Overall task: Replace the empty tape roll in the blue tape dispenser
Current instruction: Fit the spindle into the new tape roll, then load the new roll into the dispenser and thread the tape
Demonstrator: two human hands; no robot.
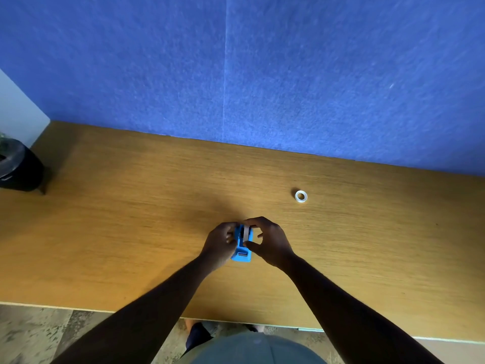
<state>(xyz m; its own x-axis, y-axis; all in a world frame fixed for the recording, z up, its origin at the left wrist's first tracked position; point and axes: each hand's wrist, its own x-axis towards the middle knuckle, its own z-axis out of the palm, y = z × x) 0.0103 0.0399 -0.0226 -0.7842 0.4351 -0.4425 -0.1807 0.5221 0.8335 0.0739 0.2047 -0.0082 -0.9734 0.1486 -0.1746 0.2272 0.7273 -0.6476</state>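
Note:
The blue tape dispenser [242, 252] stands on the wooden desk [131, 219], its cutter end towards me. My left hand [219, 244] grips its left side. My right hand [270, 241] pinches a whitish tape roll [246, 233] that sits upright in the dispenser's slot, thumb near me and fingers over the far side. A small white ring of tape [301, 196] lies flat on the desk, apart, to the far right of both hands.
A blue felt partition [262, 74] rises along the desk's far edge. A black bin [18, 168] stands beyond the desk's left end. The desk's near edge runs just below my forearms, with patterned floor underneath.

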